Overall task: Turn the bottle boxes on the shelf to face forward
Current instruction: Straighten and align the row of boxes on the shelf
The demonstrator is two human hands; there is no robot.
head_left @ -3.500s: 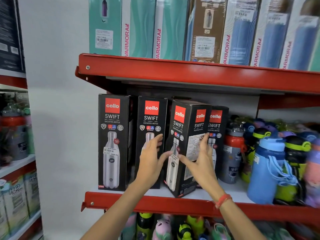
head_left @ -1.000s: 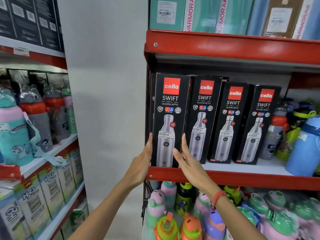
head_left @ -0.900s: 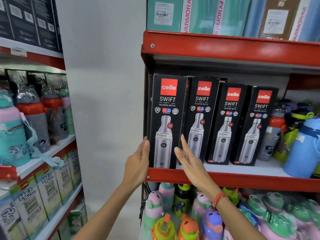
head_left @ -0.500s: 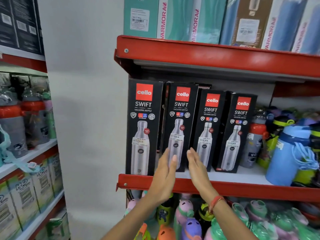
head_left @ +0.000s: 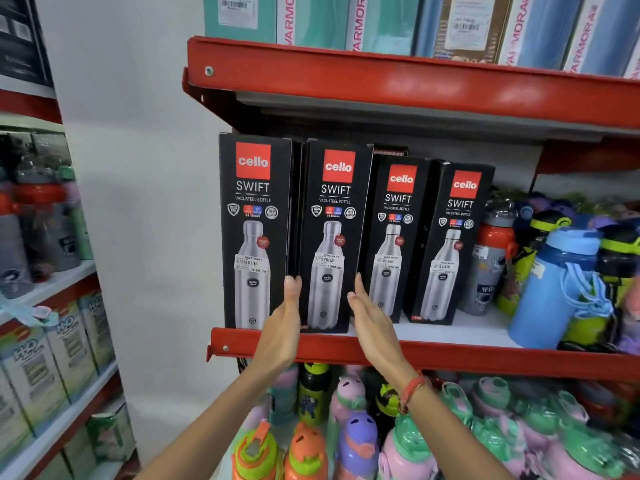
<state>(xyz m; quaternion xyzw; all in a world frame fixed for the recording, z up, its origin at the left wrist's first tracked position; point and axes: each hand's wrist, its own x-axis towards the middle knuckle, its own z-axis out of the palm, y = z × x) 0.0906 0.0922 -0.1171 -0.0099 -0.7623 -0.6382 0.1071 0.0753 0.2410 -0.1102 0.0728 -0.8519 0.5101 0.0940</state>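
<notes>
Several black Cello Swift bottle boxes stand in a row on the red shelf (head_left: pixel 502 358), all with their printed fronts toward me. The leftmost box (head_left: pixel 254 188) sits at the shelf's left end. My left hand (head_left: pixel 282 323) lies flat against the lower left edge of the second box (head_left: pixel 334 202), fingertips in the gap between the two. My right hand (head_left: pixel 372 317) presses flat on that box's lower right edge, beside the third box (head_left: pixel 398 209). The fourth box (head_left: pixel 459 220) stands apart from both hands.
Loose bottles, one red-capped (head_left: pixel 491 258) and one blue (head_left: pixel 561 289), crowd the shelf's right part. Teal and blue boxes (head_left: pixel 311 19) fill the upper shelf. Children's bottles (head_left: pixel 356 441) stand below. Another shelving unit (head_left: pixel 52 282) is at the left, past a white wall.
My hands left the leftmost box and moved right. Half a second ago they hovered close together in front of the second box; now they are spread onto its two sides.
</notes>
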